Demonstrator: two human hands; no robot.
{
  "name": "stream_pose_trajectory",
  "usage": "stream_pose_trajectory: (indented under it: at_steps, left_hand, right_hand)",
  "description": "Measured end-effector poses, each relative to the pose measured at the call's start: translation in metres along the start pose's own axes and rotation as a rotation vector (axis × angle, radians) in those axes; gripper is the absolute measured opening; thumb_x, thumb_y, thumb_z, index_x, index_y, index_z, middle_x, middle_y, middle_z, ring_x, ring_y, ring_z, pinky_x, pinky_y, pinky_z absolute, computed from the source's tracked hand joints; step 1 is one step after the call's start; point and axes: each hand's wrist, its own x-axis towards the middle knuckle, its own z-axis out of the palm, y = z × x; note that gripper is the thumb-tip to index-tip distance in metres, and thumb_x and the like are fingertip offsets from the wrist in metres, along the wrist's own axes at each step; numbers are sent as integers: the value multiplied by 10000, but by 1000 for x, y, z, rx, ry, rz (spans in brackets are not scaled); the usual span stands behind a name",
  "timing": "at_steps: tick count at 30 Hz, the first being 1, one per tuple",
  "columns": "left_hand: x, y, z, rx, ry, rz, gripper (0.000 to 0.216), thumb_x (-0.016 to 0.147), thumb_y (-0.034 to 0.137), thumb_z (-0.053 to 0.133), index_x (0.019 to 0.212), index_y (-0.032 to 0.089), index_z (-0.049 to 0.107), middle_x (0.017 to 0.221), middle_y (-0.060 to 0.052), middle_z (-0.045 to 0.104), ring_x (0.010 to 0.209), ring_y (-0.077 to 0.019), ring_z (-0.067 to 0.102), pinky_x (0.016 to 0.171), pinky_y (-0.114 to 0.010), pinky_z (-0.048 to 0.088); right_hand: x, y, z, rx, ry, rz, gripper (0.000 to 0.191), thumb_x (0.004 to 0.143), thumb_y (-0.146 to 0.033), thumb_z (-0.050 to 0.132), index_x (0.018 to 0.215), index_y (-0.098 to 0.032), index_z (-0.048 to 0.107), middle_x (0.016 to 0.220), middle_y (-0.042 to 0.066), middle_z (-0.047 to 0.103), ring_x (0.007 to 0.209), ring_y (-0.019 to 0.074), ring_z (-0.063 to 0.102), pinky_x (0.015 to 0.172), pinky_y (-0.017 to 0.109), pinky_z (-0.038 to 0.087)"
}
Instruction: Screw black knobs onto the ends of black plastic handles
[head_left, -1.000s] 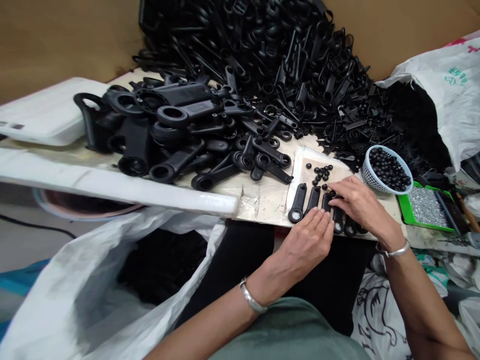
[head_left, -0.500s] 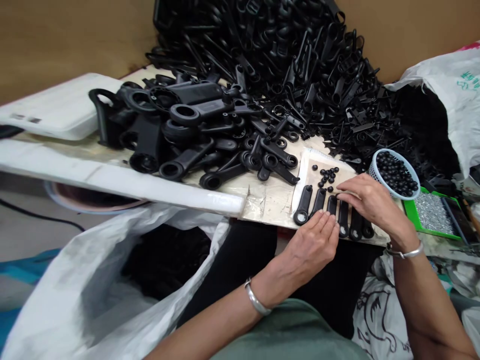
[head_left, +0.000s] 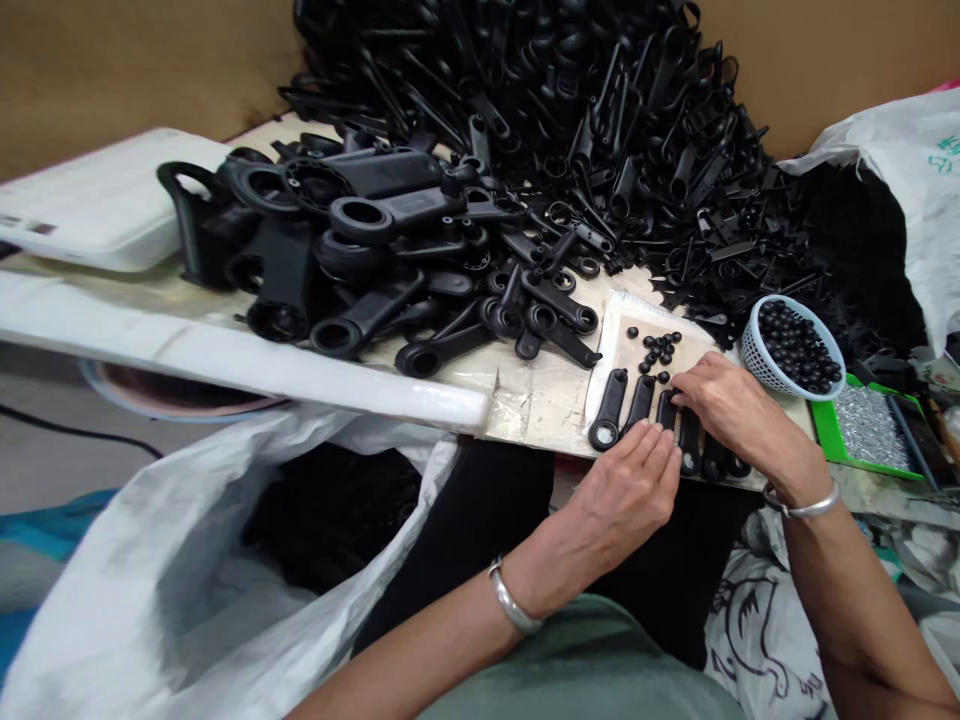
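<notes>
A light-blue, round plastic basket (head_left: 757, 364), filled with small round black balls (head_left: 799, 350), stands on the pale counter (head_left: 536, 402). Left of the basket and nearer the person lies a row of black plastic arms with ringed ends (head_left: 613, 402). The bare left hand (head_left: 636, 478), fingers side by side, rests over the ringed end of the third arm; its grip is partly hidden, so I cannot tell whether it pinches. The bare right hand (head_left: 731, 405), just beside the basket on its near-left side, has thumb and fingertips drawn together at that arm's narrow end; I cannot tell whether its grip pinches anything. Loose black balls (head_left: 663, 377) lie left of the basket, and a bright-green plastic tray (head_left: 828, 430) holding small silvery pieces (head_left: 870, 425) sits to its near right.
</notes>
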Motion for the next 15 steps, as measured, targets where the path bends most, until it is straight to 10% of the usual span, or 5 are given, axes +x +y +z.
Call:
stream_pose_trajectory:
  at_steps: [8, 15]
  left_hand:
    - [-2, 2, 2, 27, -15, 3, 323, 892, 86, 519, 1191, 1, 607, 1254, -206, 659, 1185, -275, 634, 1122, -420, 413]
    - [-3, 1, -3, 35, -36, 16, 339, 909, 106, 500, 1224, 19, 593, 1284, -200, 644, 1212, -278, 618, 1119, -426, 416]
  right_hand:
    - [-2, 22, 10, 357, 25, 125, 240, 1002, -292, 501, 1131, -197, 679, 990, 76, 724, 909, 222, 661, 786, 309, 472]
    - [30, 24, 8, 435, -100, 398, 140, 893, -334, 623, 836, -222, 683, 743, -5, 695, 683, 155, 616, 621, 252, 373]
